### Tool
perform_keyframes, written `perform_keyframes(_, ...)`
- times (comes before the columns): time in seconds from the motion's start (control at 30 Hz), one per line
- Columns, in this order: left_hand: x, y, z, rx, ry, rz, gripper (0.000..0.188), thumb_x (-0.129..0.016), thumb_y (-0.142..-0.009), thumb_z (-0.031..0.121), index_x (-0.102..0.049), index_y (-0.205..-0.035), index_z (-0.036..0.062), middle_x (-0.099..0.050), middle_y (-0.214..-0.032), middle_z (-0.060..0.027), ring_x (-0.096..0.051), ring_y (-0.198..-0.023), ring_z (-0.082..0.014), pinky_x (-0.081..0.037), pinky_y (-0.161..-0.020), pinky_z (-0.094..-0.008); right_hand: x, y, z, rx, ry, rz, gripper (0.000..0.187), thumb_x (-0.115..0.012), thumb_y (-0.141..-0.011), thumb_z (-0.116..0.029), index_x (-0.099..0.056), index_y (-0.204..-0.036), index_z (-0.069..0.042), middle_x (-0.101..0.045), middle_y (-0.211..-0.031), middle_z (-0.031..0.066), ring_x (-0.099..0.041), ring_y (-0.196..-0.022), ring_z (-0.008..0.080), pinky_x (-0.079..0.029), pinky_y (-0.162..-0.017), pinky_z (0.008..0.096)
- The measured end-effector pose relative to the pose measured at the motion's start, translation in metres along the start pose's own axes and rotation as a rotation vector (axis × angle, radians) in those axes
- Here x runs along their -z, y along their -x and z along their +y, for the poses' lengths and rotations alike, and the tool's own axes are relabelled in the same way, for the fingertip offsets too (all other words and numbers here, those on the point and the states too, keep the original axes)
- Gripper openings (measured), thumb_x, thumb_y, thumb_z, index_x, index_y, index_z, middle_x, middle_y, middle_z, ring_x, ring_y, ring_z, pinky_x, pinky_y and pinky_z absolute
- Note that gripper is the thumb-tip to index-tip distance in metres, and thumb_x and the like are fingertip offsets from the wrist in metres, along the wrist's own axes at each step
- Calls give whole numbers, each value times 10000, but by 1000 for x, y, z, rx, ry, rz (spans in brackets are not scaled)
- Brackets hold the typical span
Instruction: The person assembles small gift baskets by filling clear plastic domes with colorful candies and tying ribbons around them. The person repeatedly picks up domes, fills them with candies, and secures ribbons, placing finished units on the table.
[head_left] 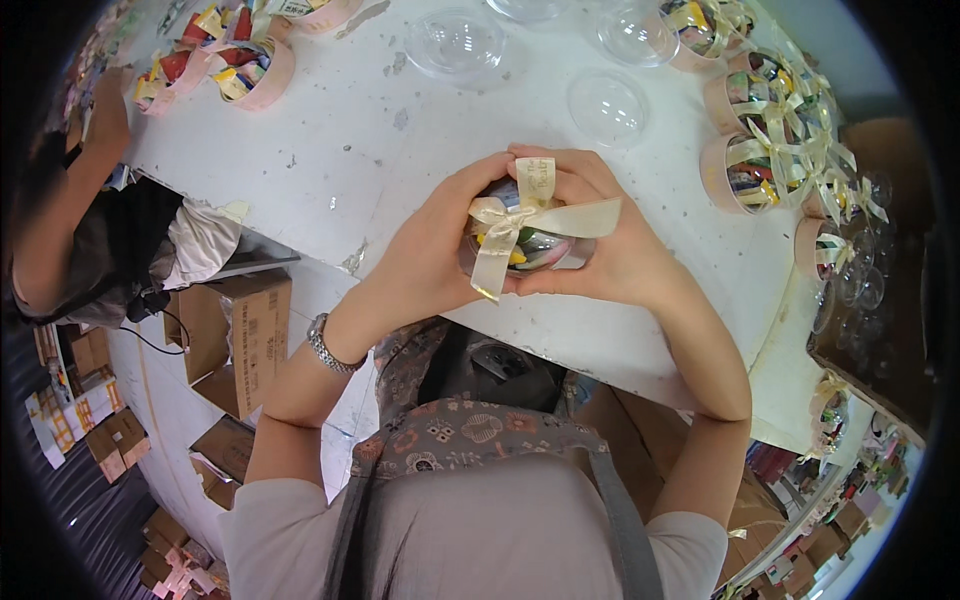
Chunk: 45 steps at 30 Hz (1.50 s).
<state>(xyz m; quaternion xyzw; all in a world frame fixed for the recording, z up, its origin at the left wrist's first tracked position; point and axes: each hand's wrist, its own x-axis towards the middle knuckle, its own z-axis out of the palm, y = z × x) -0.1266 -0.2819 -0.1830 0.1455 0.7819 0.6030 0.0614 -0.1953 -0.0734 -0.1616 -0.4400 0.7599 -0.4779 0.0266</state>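
Between my two hands is a small round gift box with a clear domed lid, colourful packets inside and a cream ribbon bow tied on top. My left hand curves round its left side, a metal watch on that wrist. Round the right side wraps my right hand, its fingertips meeting the left ones at the far edge. Both thumbs press on the near side. The box is at the table's near edge; its lower wall is mostly hidden by my palms.
Clear plastic domes lie on the white table. Finished ribboned boxes crowd its right side. Pink round boxes with packets stand far left, near another person's arm. A cardboard carton sits below left.
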Motion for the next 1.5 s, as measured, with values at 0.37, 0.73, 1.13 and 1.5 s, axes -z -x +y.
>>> perform_keyframes(0.37, 5, -12, 1, -129, -37, -28, 1039, -905, -616, 269, -330, -1452, 46, -471, -1377, -152, -516, -1219, -320, -435, -1010, -384, -2, 4, 14, 42, 79, 44, 774, -899, -500, -259, -608, -1194, -76, -629, -1179, 85, -588, -1076, 323, -499, -884, 418)
perform_keyframes(0.73, 15, -19, -5, -105, -12, -133, 1040, -906, -624, 267, -308, -1442, 37, -414, -1422, -147, -439, -1298, -311, -391, -1059, -397, 16, 3, 9, -83, -96, -232, 797, -858, -667, -203, -505, -1370, -74, -439, -1446, 170, -481, -1268, 362, -418, -1041, 444)
perform_keyframes(1.13, 6, -15, -4, -269, -287, -27, 1015, -854, -682, 273, -260, -1465, 20, -427, -1422, -189, -483, -1209, -380, -382, -1046, -427, 22, 8, 25, -292, -337, -254, 761, -884, -633, -156, -560, -1317, -76, -570, -1347, 101, -538, -1234, 260, -419, -1040, 381)
perform_keyframes(1.5, 12, -15, 3, -327, -434, -91, 1028, -829, -707, 378, -249, -1451, -28, -500, -1305, -197, -508, -1160, -379, -395, -1003, -447, 37, -8, 20, -409, -452, -391, 807, -896, -593, -106, -557, -1323, -62, -635, -1216, 95, -569, -1170, 201, -437, -1012, 359)
